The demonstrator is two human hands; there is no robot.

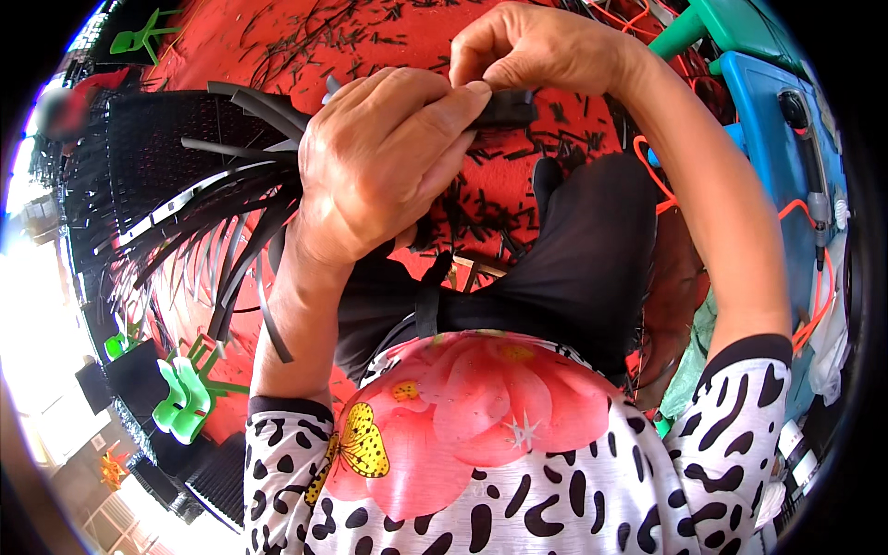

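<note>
My left hand (388,148) is closed, back upward, on a bundle of flat black strips (236,250) that fan out to its left, with a few pale ones among them. Its thumb points right. Just beyond the thumb tip my right hand (536,51) is closed in a pinch; whatever sits between those fingertips is hidden. A dark block-like piece (511,108) shows under the two hands. Left of my left hand spreads a black woven mesh (153,157), partly covered by the strips.
Short black offcuts (569,139) litter the red floor (324,46). On the right stand a blue plastic surface (754,111) with a black-handled tool (803,139), orange cord (814,319) and a green stool (740,28). Light-green chairs (182,402) are at left.
</note>
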